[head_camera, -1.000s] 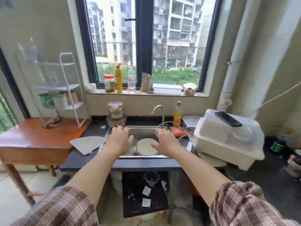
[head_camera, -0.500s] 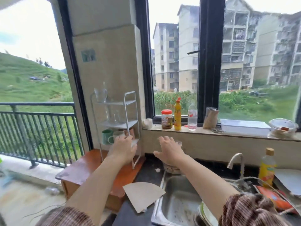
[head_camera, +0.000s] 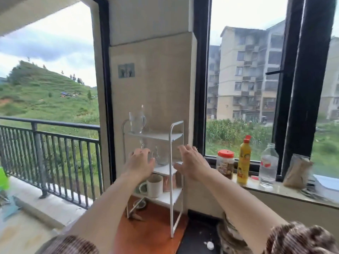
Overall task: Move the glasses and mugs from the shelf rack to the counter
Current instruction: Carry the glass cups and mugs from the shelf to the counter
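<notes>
At the middle tier of the rack, your left hand and right hand reach with each grip spread and empty; glasses stand just behind them; mugs wait on the tier below, handles outward for easy taking.

The rack is set at frame centre on a table. A pitcher is placed on top, glasses mid-shelf, mugs below. Bottles are lined along the sill, lower right.
</notes>
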Tool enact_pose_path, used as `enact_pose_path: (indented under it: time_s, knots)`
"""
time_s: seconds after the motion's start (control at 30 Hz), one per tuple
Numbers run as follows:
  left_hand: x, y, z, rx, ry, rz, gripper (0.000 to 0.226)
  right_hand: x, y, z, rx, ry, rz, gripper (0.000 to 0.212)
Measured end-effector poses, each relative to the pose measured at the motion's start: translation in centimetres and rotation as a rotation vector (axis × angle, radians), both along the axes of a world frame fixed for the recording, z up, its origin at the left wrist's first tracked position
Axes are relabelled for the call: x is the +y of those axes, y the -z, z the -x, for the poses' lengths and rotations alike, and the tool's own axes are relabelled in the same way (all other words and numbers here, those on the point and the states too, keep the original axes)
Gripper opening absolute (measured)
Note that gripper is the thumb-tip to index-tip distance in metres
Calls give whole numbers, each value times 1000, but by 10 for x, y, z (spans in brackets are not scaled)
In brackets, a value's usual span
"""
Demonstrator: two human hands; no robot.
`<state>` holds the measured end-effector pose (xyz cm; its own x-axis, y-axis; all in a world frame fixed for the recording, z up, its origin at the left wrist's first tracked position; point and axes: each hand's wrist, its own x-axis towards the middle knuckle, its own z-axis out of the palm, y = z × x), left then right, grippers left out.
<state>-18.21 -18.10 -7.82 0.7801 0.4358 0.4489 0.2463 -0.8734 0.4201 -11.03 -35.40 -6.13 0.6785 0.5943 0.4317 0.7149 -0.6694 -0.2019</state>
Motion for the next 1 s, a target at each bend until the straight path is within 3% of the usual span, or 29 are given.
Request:
enact_pose_path:
  time_s: [0.57, 0.8, 0.93, 1.0]
  knots:
    - [225, -61, -186, -401, 147, 131, 69, 231, -86, -181, 11, 111, -232, 59]
    - [262, -61, -231, -429, 306, 248, 98, 284, -109, -247, 244, 189, -475, 68]
    - [274, -59, -248, -411, 372, 284, 102, 307, -120, -272, 380, 174, -561, 76]
    - [277, -59, -253, -394, 387, 295, 103, 314, -123, -282, 448, 151, -619, 58]
